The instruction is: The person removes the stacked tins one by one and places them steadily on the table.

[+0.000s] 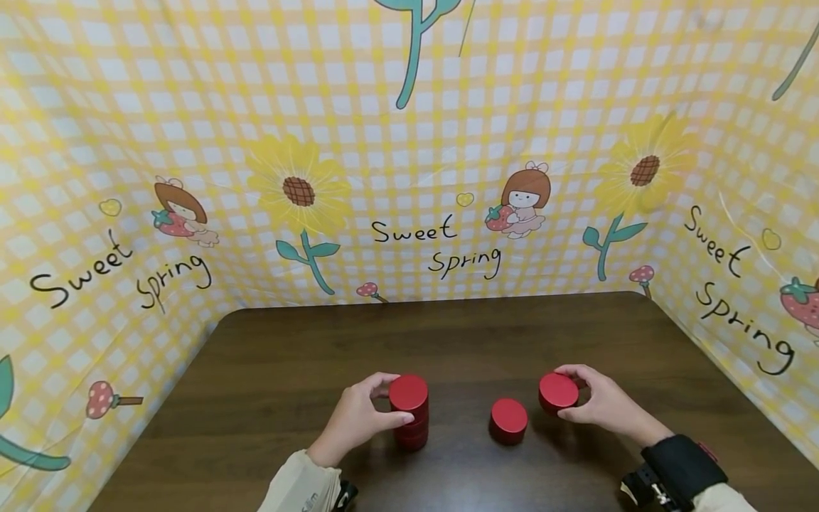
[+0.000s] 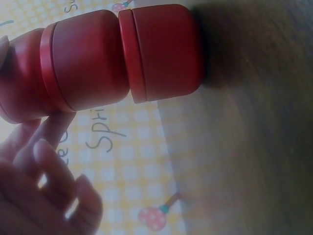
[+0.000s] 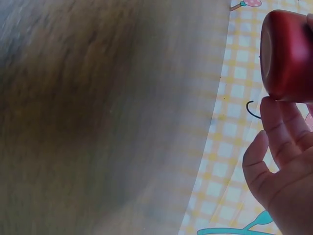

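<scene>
A stack of three round red tins (image 1: 410, 429) stands on the dark wooden table, left of centre. My left hand (image 1: 363, 411) grips the top tin between thumb and fingers. In the left wrist view the bottom tin (image 2: 168, 51) rests on the table and the middle tin (image 2: 90, 61) sits a little off line above it. To the right, my right hand (image 1: 601, 404) holds another red tin (image 1: 558, 393) by its sides, raised off the table. Its rounded underside shows in the right wrist view, where the held tin (image 3: 291, 56) is partly cut off. A single tin (image 1: 508, 421) stands between the hands.
The brown wooden table (image 1: 307, 341) reaches back to a yellow-and-white checked cloth (image 1: 384, 178) that hangs behind it and on both sides. A black band (image 1: 683, 469) with a device circles the right wrist.
</scene>
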Demonstrator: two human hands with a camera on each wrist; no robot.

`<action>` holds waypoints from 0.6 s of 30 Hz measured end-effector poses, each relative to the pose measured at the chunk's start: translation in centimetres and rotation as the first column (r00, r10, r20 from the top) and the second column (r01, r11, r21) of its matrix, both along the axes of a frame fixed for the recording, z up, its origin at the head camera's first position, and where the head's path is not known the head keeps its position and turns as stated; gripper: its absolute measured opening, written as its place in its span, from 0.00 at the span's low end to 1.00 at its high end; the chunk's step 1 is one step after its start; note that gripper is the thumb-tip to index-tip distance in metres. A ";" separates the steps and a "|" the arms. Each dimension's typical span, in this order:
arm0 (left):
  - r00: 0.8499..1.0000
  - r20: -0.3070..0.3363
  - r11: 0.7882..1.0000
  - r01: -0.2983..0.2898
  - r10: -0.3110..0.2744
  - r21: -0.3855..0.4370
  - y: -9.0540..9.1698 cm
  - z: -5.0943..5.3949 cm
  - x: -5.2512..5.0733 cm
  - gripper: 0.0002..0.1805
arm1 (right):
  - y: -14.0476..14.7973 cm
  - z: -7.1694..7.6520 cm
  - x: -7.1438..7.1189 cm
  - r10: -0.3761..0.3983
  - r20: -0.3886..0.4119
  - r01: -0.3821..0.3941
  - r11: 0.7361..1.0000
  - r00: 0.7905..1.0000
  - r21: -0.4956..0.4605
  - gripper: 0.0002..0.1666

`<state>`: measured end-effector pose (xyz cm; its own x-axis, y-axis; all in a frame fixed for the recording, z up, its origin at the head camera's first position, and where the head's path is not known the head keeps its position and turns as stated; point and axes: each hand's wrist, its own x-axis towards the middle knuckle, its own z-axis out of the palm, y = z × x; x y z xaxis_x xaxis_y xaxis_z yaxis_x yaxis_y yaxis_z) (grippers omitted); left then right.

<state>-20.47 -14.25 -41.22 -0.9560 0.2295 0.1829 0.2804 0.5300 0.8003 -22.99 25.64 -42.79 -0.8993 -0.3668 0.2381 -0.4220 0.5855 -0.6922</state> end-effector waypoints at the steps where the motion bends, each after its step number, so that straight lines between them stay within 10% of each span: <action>1: 1.000 -0.001 1.000 0.000 0.000 0.001 0.0 0.0 0.0 0.32 | 0.0 0.0 0.0 0.002 0.005 -0.002 1.000 1.000 0.007 0.35; 18: 1.000 -0.018 1.000 0.003 -0.004 -0.002 -0.1 0.0 0.0 0.31 | 0.4 -0.4 -0.1 0.049 0.103 -0.050 0.999 0.994 0.007 0.37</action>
<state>-20.50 -14.33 -41.20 -0.9516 0.2333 0.2000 0.2969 0.5307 0.7938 -23.06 26.00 -43.14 -0.8996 -0.4131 0.1417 -0.3776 0.5729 -0.7275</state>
